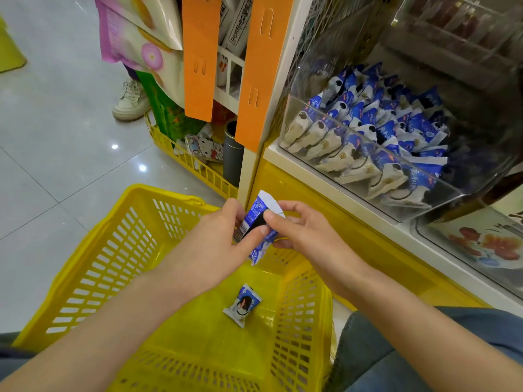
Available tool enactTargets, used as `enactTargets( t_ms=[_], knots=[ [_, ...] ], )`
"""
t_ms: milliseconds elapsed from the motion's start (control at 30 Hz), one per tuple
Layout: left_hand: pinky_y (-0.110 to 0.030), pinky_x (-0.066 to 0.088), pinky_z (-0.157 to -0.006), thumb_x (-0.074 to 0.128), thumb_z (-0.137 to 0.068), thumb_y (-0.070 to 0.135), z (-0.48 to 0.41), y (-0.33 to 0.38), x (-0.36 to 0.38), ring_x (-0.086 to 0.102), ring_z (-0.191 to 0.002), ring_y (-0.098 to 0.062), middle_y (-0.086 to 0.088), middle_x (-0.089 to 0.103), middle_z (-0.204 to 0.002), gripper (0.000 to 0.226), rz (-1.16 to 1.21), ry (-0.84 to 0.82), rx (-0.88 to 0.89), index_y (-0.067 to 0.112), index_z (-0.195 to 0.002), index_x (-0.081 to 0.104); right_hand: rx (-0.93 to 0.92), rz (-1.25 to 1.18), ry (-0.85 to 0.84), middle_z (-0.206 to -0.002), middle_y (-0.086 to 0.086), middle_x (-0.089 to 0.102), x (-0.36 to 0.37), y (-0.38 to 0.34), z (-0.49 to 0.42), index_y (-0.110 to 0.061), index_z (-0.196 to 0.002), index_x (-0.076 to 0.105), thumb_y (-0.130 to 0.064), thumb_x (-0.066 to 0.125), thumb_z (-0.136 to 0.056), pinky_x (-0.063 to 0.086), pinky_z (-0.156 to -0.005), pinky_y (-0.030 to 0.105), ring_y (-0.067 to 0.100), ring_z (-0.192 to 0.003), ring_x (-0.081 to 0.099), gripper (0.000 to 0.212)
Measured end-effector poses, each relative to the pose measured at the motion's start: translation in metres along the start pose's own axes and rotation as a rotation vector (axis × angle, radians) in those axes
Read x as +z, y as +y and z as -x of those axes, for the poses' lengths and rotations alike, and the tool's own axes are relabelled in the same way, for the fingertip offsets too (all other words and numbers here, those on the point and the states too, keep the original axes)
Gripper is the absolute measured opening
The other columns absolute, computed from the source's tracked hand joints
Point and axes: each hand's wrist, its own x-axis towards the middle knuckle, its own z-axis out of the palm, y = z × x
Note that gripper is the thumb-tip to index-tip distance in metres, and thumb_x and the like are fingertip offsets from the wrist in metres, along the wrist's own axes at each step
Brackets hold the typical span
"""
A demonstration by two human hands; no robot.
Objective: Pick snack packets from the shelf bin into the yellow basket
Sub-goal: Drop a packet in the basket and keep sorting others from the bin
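A blue-and-white snack packet (261,222) is held above the far rim of the yellow basket (93,267). My left hand (218,244) grips its left side, and my right hand (300,230) pinches its right side with thumb and fingers. One more packet (243,305) of the same kind lies flat on the basket's floor. The clear shelf bin (288,137), at the upper right, is filled with several such packets (376,137).
A second yellow basket (181,159) with goods stands on the floor beyond mine, beside orange shelf panels (199,58). Another person's shoe (131,100) is on the tiled floor. More clear bins (452,32) sit above and below on the yellow-fronted shelf. My knee (396,349) is at lower right.
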Motion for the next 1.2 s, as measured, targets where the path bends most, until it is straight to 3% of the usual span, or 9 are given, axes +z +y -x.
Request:
enactTargets(
  t_ms=[133, 267, 433, 567, 767, 900, 1033, 1133, 1200],
  knots=[
    [-0.013, 0.044, -0.063, 0.055, -0.083, 0.049, -0.003, 0.001, 0.002, 0.057, -0.082, 0.004, 0.017, 0.059, -0.088, 0.025, 0.062, -0.073, -0.038, 0.028, -0.096, 0.051, -0.033, 0.060, 0.056, -0.077, -0.002, 0.066, -0.004, 0.000, 0.000, -0.010, -0.112, 0.053, -0.026, 0.055, -0.091, 0.049, -0.052, 0.012, -0.002, -0.058, 0.060, 0.027],
    [-0.024, 0.047, -0.072, 0.056, -0.086, 0.042, -0.001, 0.001, 0.011, 0.061, -0.085, -0.008, 0.010, 0.063, -0.095, 0.026, 0.131, -0.138, -0.085, 0.022, -0.103, 0.053, -0.063, 0.192, 0.090, -0.078, 0.004, 0.063, -0.001, 0.004, 0.002, 0.000, -0.104, 0.060, -0.030, 0.046, -0.095, 0.048, -0.052, 0.015, 0.006, -0.061, 0.057, 0.034],
    [-0.018, 0.044, -0.066, 0.059, -0.087, 0.034, 0.007, -0.006, 0.025, 0.057, -0.076, -0.001, 0.013, 0.061, -0.087, 0.018, 0.096, -0.168, -0.160, 0.025, -0.098, 0.048, 0.023, 0.214, 0.076, -0.107, 0.021, 0.064, 0.015, 0.026, 0.007, -0.006, -0.106, 0.052, -0.023, 0.042, -0.098, 0.046, -0.093, 0.047, 0.033, -0.101, 0.061, 0.021],
    [-0.010, 0.037, -0.064, 0.058, -0.088, 0.034, 0.006, -0.008, 0.029, 0.057, -0.085, -0.005, 0.020, 0.056, -0.086, 0.015, 0.077, -0.151, -0.171, 0.029, -0.098, 0.049, 0.064, 0.169, 0.080, -0.114, 0.019, 0.061, 0.019, 0.032, 0.005, -0.009, -0.112, 0.042, -0.013, 0.044, -0.096, 0.045, -0.095, 0.050, 0.030, -0.106, 0.059, 0.016],
    [-0.021, 0.033, -0.070, 0.049, -0.092, 0.037, 0.003, -0.008, 0.027, 0.056, -0.093, -0.015, 0.003, 0.063, -0.101, 0.016, -0.003, -0.052, -0.130, 0.023, -0.093, 0.057, 0.028, 0.147, 0.108, -0.108, 0.025, 0.061, 0.022, 0.031, 0.006, -0.019, -0.096, 0.042, -0.016, 0.044, -0.097, 0.044, -0.090, 0.057, 0.039, -0.103, 0.059, 0.004],
    [-0.033, 0.047, -0.081, 0.051, -0.089, 0.043, 0.006, -0.006, 0.025, 0.058, -0.093, -0.015, 0.003, 0.063, -0.100, 0.019, -0.100, -0.057, -0.110, 0.025, -0.087, 0.055, -0.006, 0.188, 0.107, -0.103, 0.024, 0.062, 0.019, 0.029, 0.006, -0.007, -0.101, 0.049, -0.029, 0.042, -0.097, 0.046, -0.089, 0.055, 0.036, -0.100, 0.060, 0.023],
    [-0.036, 0.048, -0.071, 0.043, -0.091, 0.045, 0.009, -0.002, 0.023, 0.059, -0.090, -0.020, 0.003, 0.063, -0.096, 0.022, -0.271, 0.001, -0.020, 0.024, -0.087, 0.050, -0.046, 0.221, 0.143, -0.097, 0.018, 0.063, 0.015, 0.031, 0.005, -0.012, -0.104, 0.042, -0.025, 0.043, -0.097, 0.049, -0.086, 0.050, 0.029, -0.094, 0.063, 0.015],
    [-0.039, 0.048, -0.074, 0.043, -0.093, 0.040, 0.008, -0.002, 0.025, 0.058, -0.091, -0.020, 0.002, 0.063, -0.096, 0.021, -0.208, -0.009, -0.012, 0.021, -0.091, 0.052, -0.126, 0.307, 0.173, -0.077, 0.001, 0.058, 0.012, 0.033, 0.008, -0.014, -0.101, 0.040, -0.025, 0.044, -0.097, 0.047, -0.062, 0.014, 0.001, -0.067, 0.057, 0.012],
    [-0.041, 0.047, -0.077, 0.047, -0.093, 0.037, 0.006, -0.002, 0.026, 0.059, -0.088, -0.020, 0.000, 0.063, -0.093, 0.020, -0.091, -0.027, -0.050, 0.018, -0.091, 0.051, -0.174, 0.370, 0.191, -0.071, -0.007, 0.052, 0.009, 0.030, 0.008, -0.014, -0.097, 0.043, -0.023, 0.046, -0.096, 0.039, -0.053, 0.009, -0.007, -0.059, 0.050, 0.010]
  ],
)
